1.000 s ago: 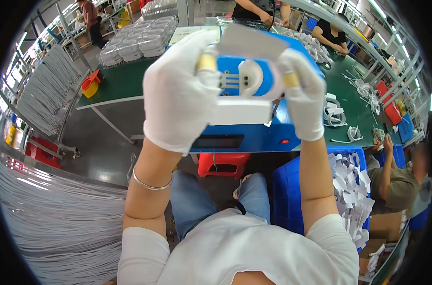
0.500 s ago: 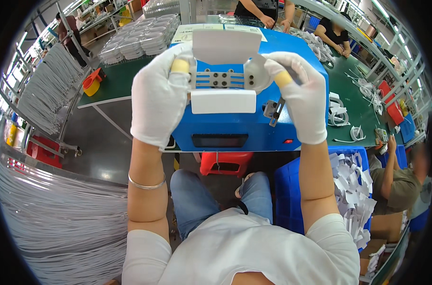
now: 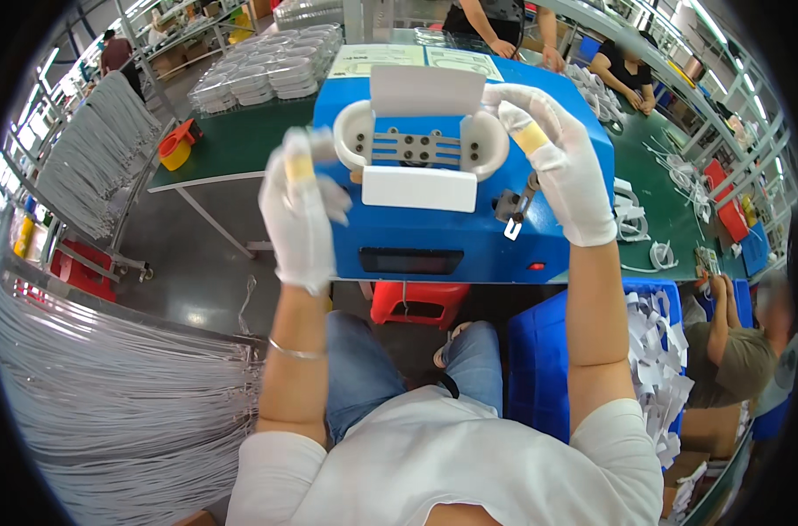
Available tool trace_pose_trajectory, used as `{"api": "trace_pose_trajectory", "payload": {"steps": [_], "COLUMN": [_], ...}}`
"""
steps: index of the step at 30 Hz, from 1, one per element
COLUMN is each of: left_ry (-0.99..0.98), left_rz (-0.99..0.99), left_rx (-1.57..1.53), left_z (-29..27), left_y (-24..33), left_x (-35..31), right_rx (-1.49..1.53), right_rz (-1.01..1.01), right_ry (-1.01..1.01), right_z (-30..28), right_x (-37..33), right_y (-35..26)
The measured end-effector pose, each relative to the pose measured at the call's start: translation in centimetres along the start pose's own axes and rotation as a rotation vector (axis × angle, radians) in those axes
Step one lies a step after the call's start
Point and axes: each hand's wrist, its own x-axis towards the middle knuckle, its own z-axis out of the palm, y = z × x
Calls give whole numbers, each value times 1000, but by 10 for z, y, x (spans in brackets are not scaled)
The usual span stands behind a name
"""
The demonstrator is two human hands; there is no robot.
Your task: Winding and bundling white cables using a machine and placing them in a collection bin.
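Observation:
A blue machine [image 3: 548, 96] stands before me with a slotted metal bracket [image 3: 416, 147] on its top. White curved pieces sit at the bracket's ends: a left curved piece [image 3: 351, 131] and a right curved piece [image 3: 489, 149]. White flat panels, an upper panel [image 3: 425, 90] and a lower panel [image 3: 419, 189], lie behind and in front of the bracket. My gloved left hand [image 3: 304, 215] is off the machine's left side, its fingers smeared by motion. At the right curved piece, my gloved right hand [image 3: 561, 162] has thumb and forefinger close together; whatever lies between them is hidden.
Stacked clear trays [image 3: 272, 70] and an orange tape dispenser [image 3: 179, 145] stand on the green table at left. Bundled grey-white cables [image 3: 127, 394] hang low at left. At right is a blue bin [image 3: 539, 359] of white scraps. A red stool [image 3: 416, 302] stands below; other people work nearby.
My left hand has come away from the bracket's left end, uncovering the curved piece there. The right end, translucent before, looks solid white. My right hand has shifted slightly right.

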Motion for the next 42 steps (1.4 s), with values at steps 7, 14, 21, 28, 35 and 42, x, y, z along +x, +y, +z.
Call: {"api": "trace_pose_trajectory", "payload": {"steps": [7,14,21,28,35,42], "left_ry": [-430,-296,-504,875,1414,1276], "left_rz": [-377,-551,-402,265,170,272], "left_rx": [-567,-415,-93,617,1018,1229], "left_z": [14,28,-34,-221,-316,-319], "left_y": [-29,-20,-11,17,55,71], "left_x": [-37,-33,-45,-46,-48,-34], "right_rx": [-190,-419,-881,-739,-508,-427], "right_rz": [-167,-356,-611,-458,-265,-167], "right_ry": [-96,2,69,321,176,89], "right_z": [21,29,25,1,17,25], "right_x": [26,20,-8,-89,-121,-131], "right_y": [-14,-11,-11,2,24,22]}}
